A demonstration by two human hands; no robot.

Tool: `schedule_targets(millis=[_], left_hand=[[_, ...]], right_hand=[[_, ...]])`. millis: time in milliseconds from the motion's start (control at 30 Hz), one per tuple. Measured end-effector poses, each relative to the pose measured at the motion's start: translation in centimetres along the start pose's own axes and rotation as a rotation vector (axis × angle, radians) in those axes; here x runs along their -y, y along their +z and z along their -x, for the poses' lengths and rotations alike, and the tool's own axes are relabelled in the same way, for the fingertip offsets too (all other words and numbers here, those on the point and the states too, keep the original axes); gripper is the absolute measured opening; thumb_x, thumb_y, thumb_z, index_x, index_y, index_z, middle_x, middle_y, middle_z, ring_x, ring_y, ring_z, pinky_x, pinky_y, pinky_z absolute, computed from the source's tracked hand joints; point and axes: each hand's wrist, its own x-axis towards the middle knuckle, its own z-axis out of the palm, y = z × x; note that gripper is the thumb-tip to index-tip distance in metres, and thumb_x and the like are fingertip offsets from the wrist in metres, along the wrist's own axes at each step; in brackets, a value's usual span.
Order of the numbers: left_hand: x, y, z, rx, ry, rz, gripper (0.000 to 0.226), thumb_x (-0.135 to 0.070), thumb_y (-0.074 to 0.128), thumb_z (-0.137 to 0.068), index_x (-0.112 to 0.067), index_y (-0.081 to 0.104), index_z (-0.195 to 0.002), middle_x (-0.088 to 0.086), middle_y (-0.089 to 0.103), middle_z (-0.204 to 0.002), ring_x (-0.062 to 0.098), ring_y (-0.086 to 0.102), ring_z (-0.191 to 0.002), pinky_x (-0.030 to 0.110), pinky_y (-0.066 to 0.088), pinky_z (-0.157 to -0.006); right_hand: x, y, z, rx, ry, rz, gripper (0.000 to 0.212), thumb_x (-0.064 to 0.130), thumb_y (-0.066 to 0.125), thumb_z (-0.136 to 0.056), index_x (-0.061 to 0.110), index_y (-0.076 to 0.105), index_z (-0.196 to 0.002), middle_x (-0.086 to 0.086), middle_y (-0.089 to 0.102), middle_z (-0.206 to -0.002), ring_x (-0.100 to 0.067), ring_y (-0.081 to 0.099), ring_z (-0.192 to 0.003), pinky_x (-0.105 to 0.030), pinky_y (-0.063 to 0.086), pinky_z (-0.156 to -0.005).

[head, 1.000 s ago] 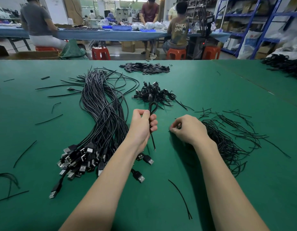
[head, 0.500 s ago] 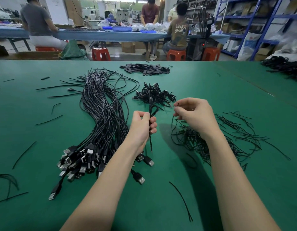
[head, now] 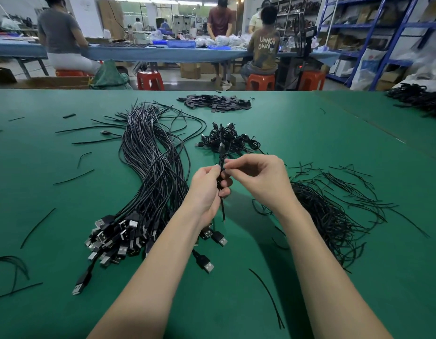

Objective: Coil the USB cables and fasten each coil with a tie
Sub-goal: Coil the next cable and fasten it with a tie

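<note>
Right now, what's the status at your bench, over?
Left hand grips coiled cable. Right hand pinches at the coil's top; tie too thin to see. Nothing in the way.

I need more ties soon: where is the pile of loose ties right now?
In the head view the pile of loose ties lies on the green table, right of the right hand and forearm.
</note>
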Motion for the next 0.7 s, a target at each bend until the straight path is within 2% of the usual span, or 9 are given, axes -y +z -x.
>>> schedule_targets(millis=[100, 233, 333, 467, 567, 633, 700], left_hand=[[0.24, -0.12, 0.09, -0.003, 0.04, -0.106, 0.011, -0.009, 0.036, -0.107, -0.01, 0.041, -0.097, 0.004, 0.046, -0.078, 0.005, 0.04, -0.049, 0.018, 0.028, -0.041], [0.41, -0.09, 0.09, 0.009, 0.137, -0.401, 0.014, -0.018, 0.036, -0.106, -0.017, 0.037, -0.092, 0.001, 0.05, -0.08, 0.007, 0.042, -0.053, 0.016, 0.033, -0.042], [0.31, -0.06, 0.11, 0.02, 0.179, -0.506, 0.017, -0.026, 0.037, -0.106, -0.019, 0.038, -0.091, 0.0, 0.05, -0.079, 0.007, 0.043, -0.053, 0.017, 0.034, -0.044], [0.43, -0.14, 0.13, -0.018, 0.168, -0.443, 0.02, -0.027, 0.04, -0.107, -0.016, 0.04, -0.091, 0.001, 0.049, -0.077, 0.006, 0.042, -0.051, 0.017, 0.034, -0.043], [0.21, -0.13, 0.15, -0.005, 0.146, -0.308, 0.018, -0.021, 0.038, -0.108, -0.015, 0.038, -0.091, 0.001, 0.05, -0.076, 0.006, 0.041, -0.051, 0.017, 0.033, -0.042], [-0.09, 0.02, 0.18, 0.019, 0.151, -0.197, 0.017, -0.018, 0.036, -0.108, -0.014, 0.037, -0.091, 0.0, 0.05, -0.071, 0.007, 0.041, -0.05, 0.017, 0.03, -0.042], [-0.29, 0.02, 0.23, 0.046, 0.16, -0.163, 0.018, -0.017, 0.036, -0.108, -0.015, 0.037, -0.091, 0.0, 0.05, -0.069, 0.006, 0.042, -0.05, 0.017, 0.03, -0.042]], right_hand=[[0.07, -0.03, -0.01, 0.012, -0.021, 0.111, 0.008, 0.002, 0.078, -0.085, 0.009, 0.081, -0.089, 0.005, 0.079, -0.091, -0.004, 0.075, -0.09, -0.025, 0.059, -0.089], [0.27, -0.22, 0.03, -0.007, -0.014, 0.093, 0.01, 0.004, 0.076, -0.087, 0.012, 0.081, -0.09, 0.006, 0.078, -0.085, -0.007, 0.075, -0.083, -0.025, 0.059, -0.084], [0.39, -0.43, -0.13, -0.008, -0.021, 0.097, 0.009, 0.006, 0.076, -0.087, 0.014, 0.08, -0.089, 0.005, 0.078, -0.082, -0.009, 0.074, -0.081, -0.025, 0.058, -0.082], [0.33, -0.43, -0.15, 0.048, 0.026, 0.071, 0.008, 0.007, 0.076, -0.089, 0.013, 0.08, -0.091, 0.004, 0.079, -0.084, -0.009, 0.075, -0.084, -0.024, 0.058, -0.083], [0.1, -0.14, -0.2, 0.001, 0.109, -0.072, 0.005, 0.01, 0.077, -0.088, 0.012, 0.081, -0.091, 0.002, 0.079, -0.087, -0.008, 0.074, -0.088, -0.017, 0.055, -0.083], [-0.08, 0.13, -0.26, -0.049, 0.265, -0.263, 0.003, 0.012, 0.079, -0.086, 0.011, 0.081, -0.089, -0.004, 0.08, -0.09, -0.01, 0.073, -0.088, -0.02, 0.056, -0.087], [-0.25, 0.36, -0.32, -0.006, 0.482, -0.566, 0.004, 0.009, 0.076, -0.087, 0.007, 0.079, -0.089, -0.012, 0.078, -0.091, -0.016, 0.072, -0.085, -0.024, 0.058, -0.088]])
